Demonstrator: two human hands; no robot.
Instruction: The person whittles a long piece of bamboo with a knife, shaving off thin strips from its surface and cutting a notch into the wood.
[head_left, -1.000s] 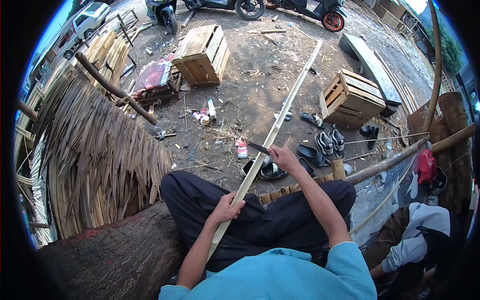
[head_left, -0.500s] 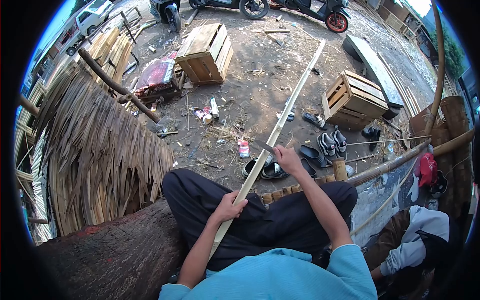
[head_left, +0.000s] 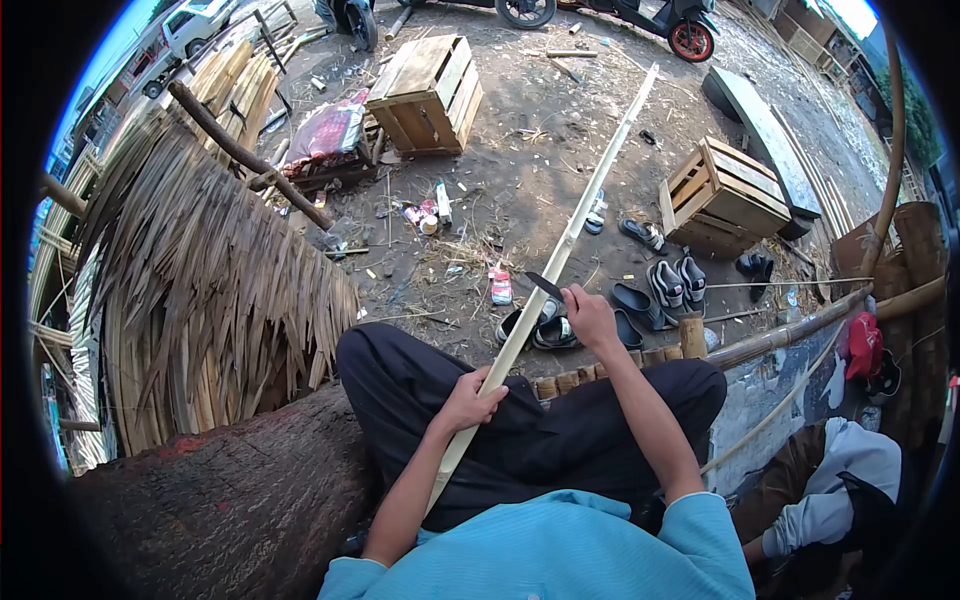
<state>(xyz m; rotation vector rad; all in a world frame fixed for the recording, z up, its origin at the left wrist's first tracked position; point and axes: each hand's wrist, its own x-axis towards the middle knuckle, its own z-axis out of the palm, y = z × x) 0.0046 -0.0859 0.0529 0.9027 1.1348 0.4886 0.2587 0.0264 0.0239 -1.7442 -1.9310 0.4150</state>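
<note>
A long pale bamboo strip (head_left: 560, 245) runs from beside my waist, across my lap and far out over the ground. My left hand (head_left: 472, 402) is wrapped round its lower part, near my left knee. Farther up, my right hand (head_left: 590, 317) grips a knife (head_left: 543, 286) with a dark blade. That blade lies crosswise over the strip, its tip sticking out past the left edge. The knife's handle is hidden inside my fingers. My legs in dark trousers (head_left: 400, 385) are folded beneath the strip.
Shoes and sandals (head_left: 675, 284) stand beyond my right knee. Two wooden crates (head_left: 424, 95) sit on the littered ground. Thatch (head_left: 215, 260) and a thick log (head_left: 230, 500) border my left. At lower right, a person in a grey sleeve (head_left: 850, 470) sits close by.
The whole view has shifted slightly. Both hands keep their holds, and a little more of the knife's blade shows over the bamboo strip.
</note>
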